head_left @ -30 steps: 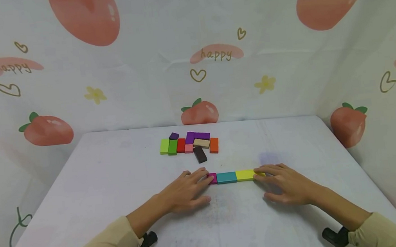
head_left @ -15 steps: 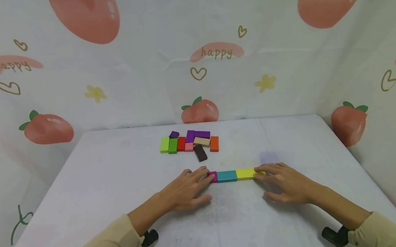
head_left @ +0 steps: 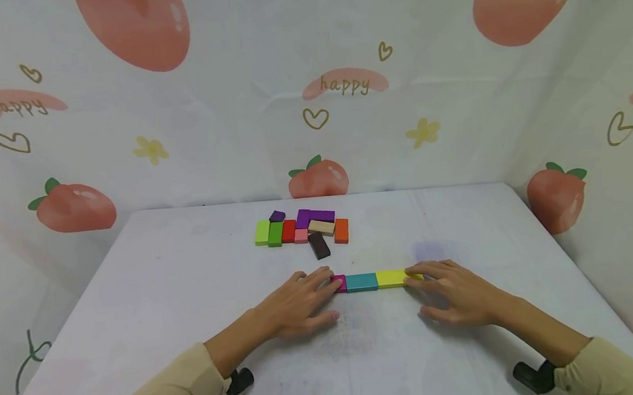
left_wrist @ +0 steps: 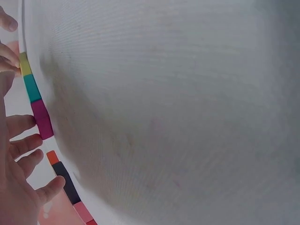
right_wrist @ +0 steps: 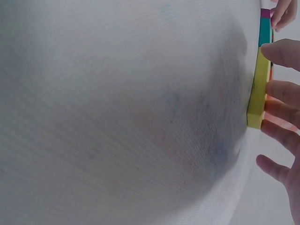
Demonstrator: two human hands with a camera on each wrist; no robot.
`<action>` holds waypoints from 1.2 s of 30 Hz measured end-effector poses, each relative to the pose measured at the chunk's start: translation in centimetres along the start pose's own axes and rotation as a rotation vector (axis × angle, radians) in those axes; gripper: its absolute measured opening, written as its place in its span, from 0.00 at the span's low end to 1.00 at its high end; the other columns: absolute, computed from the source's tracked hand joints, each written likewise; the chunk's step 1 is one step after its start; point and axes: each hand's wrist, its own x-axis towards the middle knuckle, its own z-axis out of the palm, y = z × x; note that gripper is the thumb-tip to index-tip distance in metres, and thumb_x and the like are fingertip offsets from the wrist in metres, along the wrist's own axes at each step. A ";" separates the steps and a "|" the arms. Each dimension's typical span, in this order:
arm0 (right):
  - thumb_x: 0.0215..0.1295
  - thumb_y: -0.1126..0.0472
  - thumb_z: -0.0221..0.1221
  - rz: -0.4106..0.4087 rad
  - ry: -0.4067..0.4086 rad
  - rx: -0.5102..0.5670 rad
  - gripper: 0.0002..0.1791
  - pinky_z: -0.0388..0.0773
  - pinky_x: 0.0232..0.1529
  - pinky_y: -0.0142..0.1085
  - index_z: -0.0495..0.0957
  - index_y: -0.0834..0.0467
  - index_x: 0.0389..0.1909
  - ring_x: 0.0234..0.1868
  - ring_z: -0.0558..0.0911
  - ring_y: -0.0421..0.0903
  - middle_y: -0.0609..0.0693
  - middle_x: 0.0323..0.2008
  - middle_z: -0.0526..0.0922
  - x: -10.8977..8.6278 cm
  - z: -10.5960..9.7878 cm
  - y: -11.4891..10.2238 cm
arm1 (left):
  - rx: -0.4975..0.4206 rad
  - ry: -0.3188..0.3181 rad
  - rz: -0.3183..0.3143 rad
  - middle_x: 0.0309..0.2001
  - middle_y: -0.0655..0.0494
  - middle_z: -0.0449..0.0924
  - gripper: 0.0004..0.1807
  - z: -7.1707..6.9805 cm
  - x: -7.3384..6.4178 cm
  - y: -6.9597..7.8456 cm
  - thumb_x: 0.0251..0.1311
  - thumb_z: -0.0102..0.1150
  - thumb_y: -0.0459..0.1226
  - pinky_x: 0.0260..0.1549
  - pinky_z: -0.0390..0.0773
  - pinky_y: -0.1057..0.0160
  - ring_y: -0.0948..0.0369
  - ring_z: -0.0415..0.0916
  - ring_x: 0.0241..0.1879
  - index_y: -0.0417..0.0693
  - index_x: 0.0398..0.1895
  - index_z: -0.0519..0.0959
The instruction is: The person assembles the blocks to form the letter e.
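Three blocks lie end to end in a straight row on the white table: a magenta block, a teal block and a yellow block. My left hand touches the magenta block at the left end with its fingertips, covering part of it. At the other end, the fingertips of my right hand rest on the yellow block. Both hands have relaxed, spread fingers, thumbs held off the row. The right wrist view shows the yellow block running alongside the right fingers; in the left wrist view the magenta block meets the left fingertips.
Behind the row sits a cluster of several coloured blocks, including a dark brown block, an orange block, a tan block and a lime green block. A patterned cloth hangs behind the table.
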 end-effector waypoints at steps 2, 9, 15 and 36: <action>0.57 0.50 0.69 0.002 -0.001 0.000 0.30 0.73 0.58 0.54 0.81 0.56 0.60 0.64 0.74 0.52 0.51 0.62 0.77 0.0 0.0 0.0 | -0.004 0.007 0.000 0.71 0.51 0.64 0.35 0.0 0.1 0.0 0.69 0.47 0.59 0.63 0.70 0.48 0.54 0.62 0.70 0.53 0.75 0.65; 0.58 0.50 0.68 0.009 -0.020 -0.001 0.29 0.73 0.58 0.55 0.80 0.56 0.61 0.64 0.74 0.53 0.52 0.62 0.77 0.0 -0.2 -0.1 | -0.019 0.022 0.006 0.69 0.50 0.66 0.34 -0.2 0.2 0.1 0.69 0.48 0.58 0.62 0.70 0.49 0.54 0.64 0.68 0.53 0.73 0.67; 0.58 0.50 0.68 0.003 -0.021 0.009 0.29 0.73 0.58 0.55 0.80 0.56 0.60 0.63 0.74 0.53 0.52 0.62 0.77 0.2 -0.3 -0.1 | -0.024 0.053 0.015 0.67 0.50 0.69 0.32 -0.3 0.4 0.0 0.69 0.49 0.57 0.61 0.72 0.50 0.54 0.67 0.66 0.52 0.71 0.70; 0.60 0.52 0.67 0.042 -0.025 0.088 0.26 0.72 0.58 0.57 0.81 0.56 0.59 0.64 0.75 0.55 0.52 0.62 0.78 0.2 -0.5 -0.3 | 0.016 0.074 -0.001 0.58 0.52 0.75 0.28 -0.6 1.2 0.6 0.70 0.51 0.56 0.56 0.75 0.55 0.57 0.73 0.57 0.51 0.66 0.75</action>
